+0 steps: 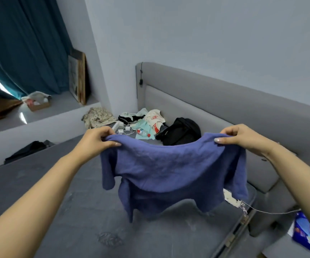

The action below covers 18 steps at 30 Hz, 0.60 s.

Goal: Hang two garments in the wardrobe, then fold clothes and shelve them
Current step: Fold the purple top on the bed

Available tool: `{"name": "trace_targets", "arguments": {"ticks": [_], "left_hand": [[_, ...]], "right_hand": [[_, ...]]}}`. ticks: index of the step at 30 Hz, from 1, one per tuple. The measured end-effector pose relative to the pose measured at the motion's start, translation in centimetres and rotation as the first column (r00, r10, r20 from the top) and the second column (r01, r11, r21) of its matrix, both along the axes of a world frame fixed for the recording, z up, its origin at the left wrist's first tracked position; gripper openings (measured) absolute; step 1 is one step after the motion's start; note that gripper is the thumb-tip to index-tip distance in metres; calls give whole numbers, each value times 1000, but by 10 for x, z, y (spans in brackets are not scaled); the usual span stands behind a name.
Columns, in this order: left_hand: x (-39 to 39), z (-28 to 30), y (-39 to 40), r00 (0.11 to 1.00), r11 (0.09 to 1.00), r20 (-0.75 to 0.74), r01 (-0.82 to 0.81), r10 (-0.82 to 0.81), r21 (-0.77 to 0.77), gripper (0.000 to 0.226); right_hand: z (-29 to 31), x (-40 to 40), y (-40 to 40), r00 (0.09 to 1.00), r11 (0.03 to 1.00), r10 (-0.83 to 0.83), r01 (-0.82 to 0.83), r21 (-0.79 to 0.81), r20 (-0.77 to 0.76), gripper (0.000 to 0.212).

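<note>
Head view shows us holding up a blue top in the air over the grey bed. Our left hand pinches one top corner, with the thumb in front and the fingers curled behind the cloth. Our right hand pinches the other top corner the same way. The top hangs between our hands, so its top edge runs from left to right, and its long way goes down toward the bed. The neck side is up and the bottom hem points down, close above the mattress (we cannot tell if it touches). One short sleeve hangs loose on the left and one on the right. What could go wrong? We only hold a little bit of cloth in each hand, so a corner could slip out and the top would flop in a heap. The cloth looks bunched in the middle, so it may fold crooked if we lay it down like that. Far on the bed lie a black bag, a water bottle and some cables, and the top could land on them if we swing it too far.
</note>
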<state>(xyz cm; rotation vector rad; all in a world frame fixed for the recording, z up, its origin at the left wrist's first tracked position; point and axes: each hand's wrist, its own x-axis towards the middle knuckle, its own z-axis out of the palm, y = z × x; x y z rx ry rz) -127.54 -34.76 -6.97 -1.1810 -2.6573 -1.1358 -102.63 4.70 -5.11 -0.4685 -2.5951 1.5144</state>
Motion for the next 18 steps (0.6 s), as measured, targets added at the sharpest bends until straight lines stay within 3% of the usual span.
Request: {"name": "trace_targets", "arguments": {"ticks": [5, 8, 11, 13, 15, 18], "left_hand": [[-2, 17, 22, 996, 997, 90, 16, -22, 71, 16], [9, 33, 35, 995, 992, 78, 47, -56, 118, 18], [27, 49, 55, 998, 993, 17, 55, -58, 105, 11], [40, 57, 71, 997, 993, -28, 77, -75, 86, 11], [55, 62, 83, 994, 987, 39, 97, -103, 126, 13], [73, 59, 87, 963, 981, 221, 119, -151, 152, 23]], "right_hand": [[0, 2, 16, 998, 999, -50, 50, 4, -31, 16], [-4, -2, 31, 973, 964, -216, 226, 141, -82, 17], [-11, -9, 47, 906, 858, -391, 423, 293, -164, 17], [-15, -17, 54, 849, 846, -482, 515, 135, -214, 13], [-16, -28, 61, 768, 808, -584, 583, -90, -264, 11], [-7, -58, 70, 687, 759, -634, 640, -117, -356, 5]]}}
